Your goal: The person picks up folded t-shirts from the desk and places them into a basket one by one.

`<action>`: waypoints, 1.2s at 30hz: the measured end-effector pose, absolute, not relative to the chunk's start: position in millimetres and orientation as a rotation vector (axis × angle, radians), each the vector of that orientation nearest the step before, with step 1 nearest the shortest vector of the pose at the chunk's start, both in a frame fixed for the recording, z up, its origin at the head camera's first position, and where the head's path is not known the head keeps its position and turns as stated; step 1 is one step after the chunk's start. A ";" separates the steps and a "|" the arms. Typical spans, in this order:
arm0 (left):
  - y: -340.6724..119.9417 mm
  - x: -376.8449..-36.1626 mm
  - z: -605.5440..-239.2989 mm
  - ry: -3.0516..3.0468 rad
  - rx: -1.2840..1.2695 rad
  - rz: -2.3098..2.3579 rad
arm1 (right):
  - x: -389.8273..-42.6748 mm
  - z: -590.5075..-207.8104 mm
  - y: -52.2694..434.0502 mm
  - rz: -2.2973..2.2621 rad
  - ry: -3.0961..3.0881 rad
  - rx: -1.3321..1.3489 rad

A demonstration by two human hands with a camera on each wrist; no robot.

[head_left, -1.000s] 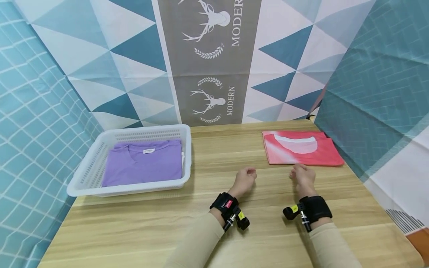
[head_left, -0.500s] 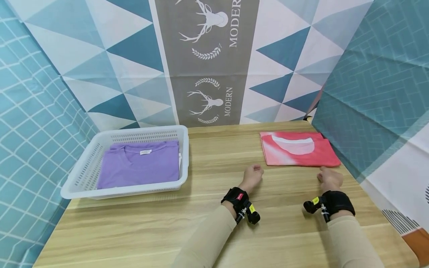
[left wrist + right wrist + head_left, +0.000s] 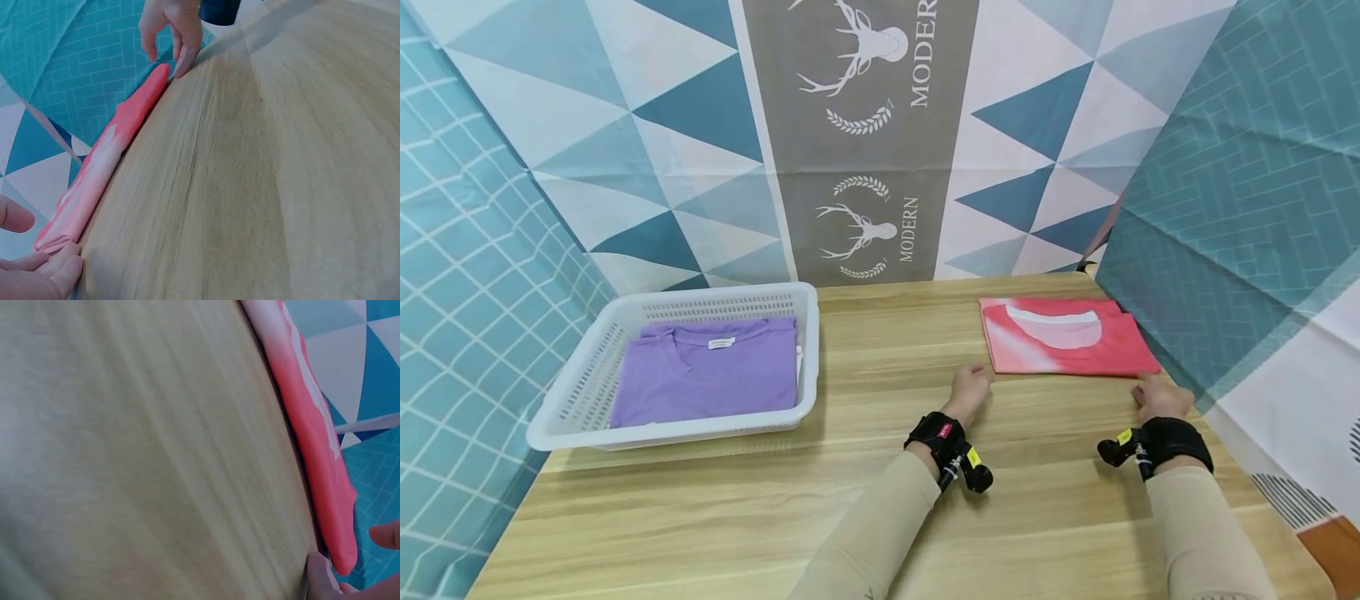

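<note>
Red shirt (image 3: 1067, 337), folded flat with its pale collar panel up, lies at the far right of the surface (image 3: 880, 467), close to the teal cloth that hangs on that side. Largest in sight is the backdrop (image 3: 865, 133): blue and white triangles with a grey band down the middle, where a white deer head and the word "MODERN" are printed twice, running up the band. The surface is pale wood grain. On its left stands a white basket (image 3: 587, 392) with slotted walls, and in it lies a folded purple shirt (image 3: 700, 375) with a small white neck label whose writing is too small to read.

Both arms in beige sleeves reach forward, each with a black wrist strap carrying a small camera with a yellow tag. The left hand (image 3: 970, 390) is at the near left corner of the red shirt, fingers bent, fingertips (image 3: 69, 265) touching its folded edge. The right hand (image 3: 1161, 396) is at the near right corner, thumb and fingers spread around the edge; whether either has actually pinched the cloth I cannot tell.
</note>
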State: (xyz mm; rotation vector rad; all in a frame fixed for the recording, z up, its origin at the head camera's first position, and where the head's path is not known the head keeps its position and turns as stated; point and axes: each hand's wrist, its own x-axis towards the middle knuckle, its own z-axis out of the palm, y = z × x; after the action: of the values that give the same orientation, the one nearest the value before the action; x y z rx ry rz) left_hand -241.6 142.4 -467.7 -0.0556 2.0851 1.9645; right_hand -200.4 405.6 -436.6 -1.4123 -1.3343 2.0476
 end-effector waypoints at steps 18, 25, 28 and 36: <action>161.4 -265.8 -460.8 2.038 -0.341 1.932 | -215.9 -448.3 435.6 2.251 -1.171 -1.384; 171.7 -271.1 -464.8 1.899 -0.516 1.993 | -212.4 -455.0 438.5 2.293 -1.191 -1.336; 173.1 -273.1 -466.1 1.947 -0.556 1.975 | -212.2 -454.5 438.2 2.315 -1.214 -1.313; 175.8 -276.2 -469.1 2.071 -0.567 1.899 | -213.4 -455.4 439.0 2.314 -1.238 -1.303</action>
State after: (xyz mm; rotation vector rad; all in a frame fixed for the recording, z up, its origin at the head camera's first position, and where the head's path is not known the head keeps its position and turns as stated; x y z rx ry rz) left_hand -276.2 175.8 -469.1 -0.5670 2.0715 1.8991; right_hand -213.4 439.0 -455.4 -1.3029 -1.2384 2.3140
